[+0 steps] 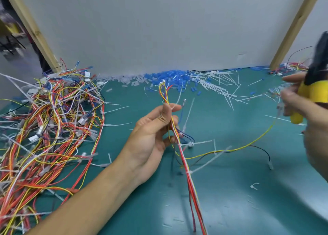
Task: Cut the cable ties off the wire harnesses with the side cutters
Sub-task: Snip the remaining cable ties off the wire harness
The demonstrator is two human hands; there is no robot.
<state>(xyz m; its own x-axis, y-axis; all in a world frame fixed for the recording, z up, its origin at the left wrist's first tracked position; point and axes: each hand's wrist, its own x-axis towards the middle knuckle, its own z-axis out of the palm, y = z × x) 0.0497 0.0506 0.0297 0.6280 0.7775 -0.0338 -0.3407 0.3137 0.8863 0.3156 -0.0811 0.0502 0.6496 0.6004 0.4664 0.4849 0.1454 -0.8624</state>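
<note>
Plainly, the risk is a nicked wire: a cable tie (190,143) hugs the wire harness (192,190) just below the left hand's (150,133) grip, so blades pushed deep would bite insulation. That hand pinches the bundle and holds it upright. The right hand (298,103), well aside and blurred, grips the side cutters (312,91).
</note>
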